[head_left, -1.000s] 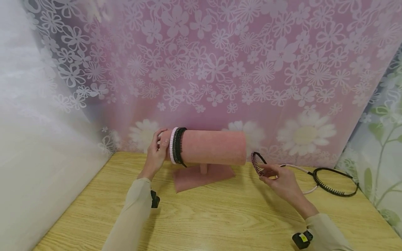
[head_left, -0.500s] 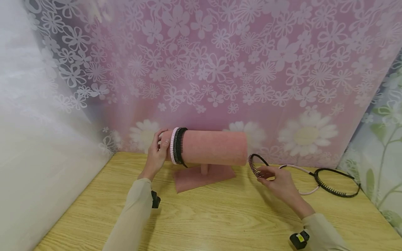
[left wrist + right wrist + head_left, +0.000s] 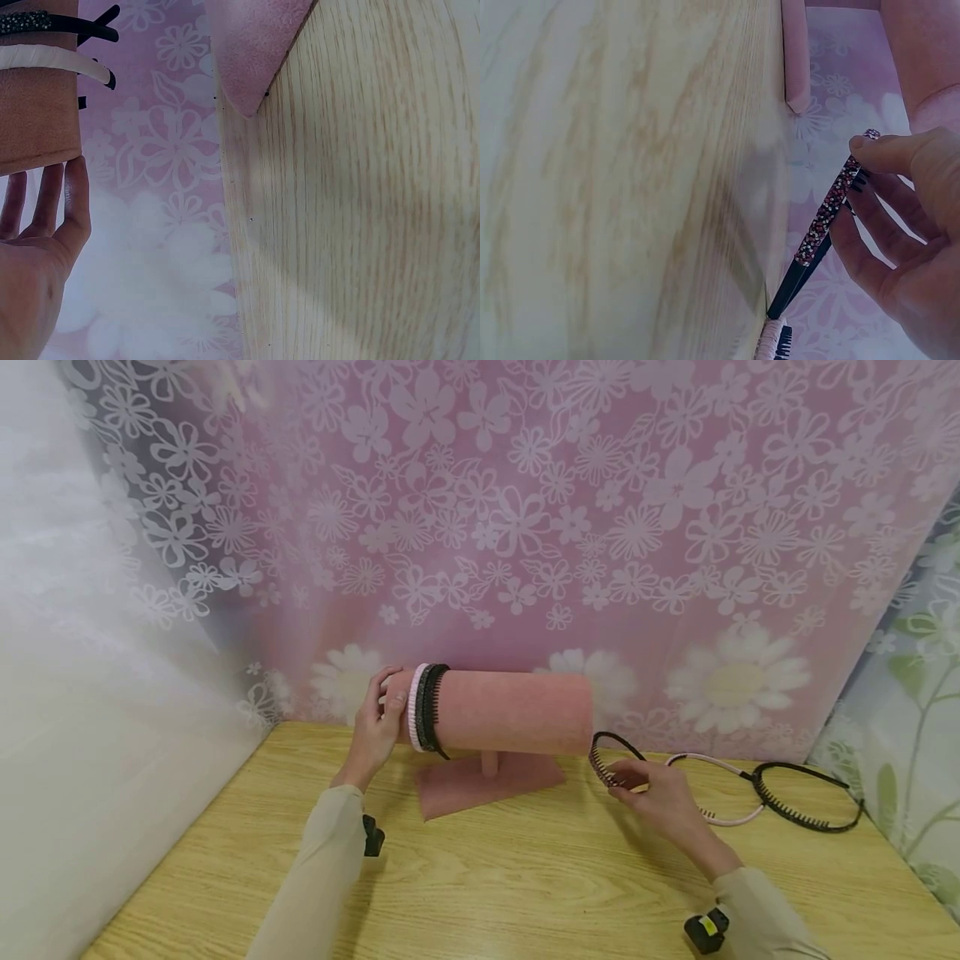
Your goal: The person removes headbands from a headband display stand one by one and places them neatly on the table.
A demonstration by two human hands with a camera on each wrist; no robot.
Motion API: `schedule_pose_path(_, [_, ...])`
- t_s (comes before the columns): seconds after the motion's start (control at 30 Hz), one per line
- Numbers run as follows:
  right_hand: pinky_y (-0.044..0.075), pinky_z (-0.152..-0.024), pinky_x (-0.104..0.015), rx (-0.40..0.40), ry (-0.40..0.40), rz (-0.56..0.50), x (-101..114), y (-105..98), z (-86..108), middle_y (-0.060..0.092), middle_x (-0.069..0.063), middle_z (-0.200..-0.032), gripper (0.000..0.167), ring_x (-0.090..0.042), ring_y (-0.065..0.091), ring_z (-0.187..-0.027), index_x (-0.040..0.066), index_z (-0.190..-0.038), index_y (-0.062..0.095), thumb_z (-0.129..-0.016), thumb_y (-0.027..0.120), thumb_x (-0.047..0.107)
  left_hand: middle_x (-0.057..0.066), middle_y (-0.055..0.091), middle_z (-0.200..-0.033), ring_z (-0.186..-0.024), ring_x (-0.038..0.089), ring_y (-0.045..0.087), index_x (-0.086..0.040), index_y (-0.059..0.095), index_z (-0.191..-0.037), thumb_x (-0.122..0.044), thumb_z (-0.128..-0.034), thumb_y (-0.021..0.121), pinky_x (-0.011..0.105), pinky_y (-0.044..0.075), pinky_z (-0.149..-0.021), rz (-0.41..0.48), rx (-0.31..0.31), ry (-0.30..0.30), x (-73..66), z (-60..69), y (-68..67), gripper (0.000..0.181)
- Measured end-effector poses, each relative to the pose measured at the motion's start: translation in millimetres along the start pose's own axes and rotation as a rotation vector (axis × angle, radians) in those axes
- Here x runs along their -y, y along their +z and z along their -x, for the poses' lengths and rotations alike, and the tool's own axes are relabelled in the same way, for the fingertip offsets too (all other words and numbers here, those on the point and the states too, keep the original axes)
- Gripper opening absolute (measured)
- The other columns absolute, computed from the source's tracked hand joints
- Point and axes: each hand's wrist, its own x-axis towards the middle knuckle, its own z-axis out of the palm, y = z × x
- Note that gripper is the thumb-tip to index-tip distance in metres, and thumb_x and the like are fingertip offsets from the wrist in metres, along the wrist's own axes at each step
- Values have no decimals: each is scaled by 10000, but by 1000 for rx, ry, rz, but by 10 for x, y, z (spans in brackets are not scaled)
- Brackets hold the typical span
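A pink padded cylinder (image 3: pixel 517 712) stands on a post and flat base (image 3: pixel 491 787). Around its left part sit a white-pink headband (image 3: pixel 413 708) and dark toothed headbands (image 3: pixel 427 708), side by side. My left hand (image 3: pixel 370 731) holds the cylinder's left end, fingers behind and thumb in front; the left wrist view shows its fingertips against the end's edge. Just off the right end, my right hand (image 3: pixel 663 797) pinches a toothed headband with dark tips. In the right wrist view, thumb and fingers grip this headband (image 3: pixel 829 210), which has a speckled red, white and black surface.
To the right on the wooden table (image 3: pixel 480 877) lie a pink headband (image 3: pixel 738 821) and a black toothed headband (image 3: pixel 795 814), touching. A pink floral curtain (image 3: pixel 525 527) hangs behind, with a white sheet (image 3: pixel 112 693) at the left.
My right hand has moved slightly left with the speckled headband, bringing it close to the cylinder's right end and turning its band a little. My left hand keeps its hold on the left end.
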Motion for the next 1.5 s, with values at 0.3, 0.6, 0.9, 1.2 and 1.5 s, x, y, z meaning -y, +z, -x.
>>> schedule_pose_path(0.3, [558, -670, -266, 21, -33, 11, -14, 50, -58, 779, -64, -867, 228, -215, 744, -782, 51, -1052, 764, -829, 807, 23, 250, 578, -1395, -1060, 415, 670, -125, 434, -1520, -240, -1076, 487, 423, 540, -824, 1, -2, 3, -25, -3, 2, 461])
schedule_pose_path(0.6, [557, -677, -276, 82, 9, 0, -30, 132, -83, 765, -51, -882, 216, -185, 719, -788, 51, -1050, 763, -840, 793, 13, 264, 581, -1376, -1031, 429, 674, -86, 437, -1515, -213, -1072, 488, 422, 543, -803, 1, -8, 16, -33, -14, 16, 464])
schedule_pose_path(0.9, [559, -666, -319, 123, -54, 127, -63, 217, -94, 746, 7, -836, 195, -123, 686, -747, 76, -1013, 766, -828, 802, 26, 252, 576, -1391, -1046, 419, 668, -112, 436, -1518, -218, -1074, 489, 403, 538, -808, 17, -1, 3, -28, -15, 22, 460])
schedule_pose_path(1.2, [582, -693, -359, 88, -34, 76, -63, 160, -94, 767, -66, -902, 213, -216, 727, -814, 32, -1089, 755, -876, 759, 40, 250, 558, -1416, -1083, 424, 668, -131, 423, -1530, -235, -1081, 473, 440, 544, -852, -3, 3, -8, -51, -5, 12, 463])
schedule_pose_path(1.5, [608, -766, -359, -104, -55, 6, 124, -180, -159, 760, -172, -1072, 285, -337, 720, -974, 31, -1239, 705, -973, 690, 133, 137, 500, -1533, -1225, 401, 607, -202, 422, -1557, -261, -1091, 465, 549, 505, -952, -9, -13, 19, 214, -70, 44, 472])
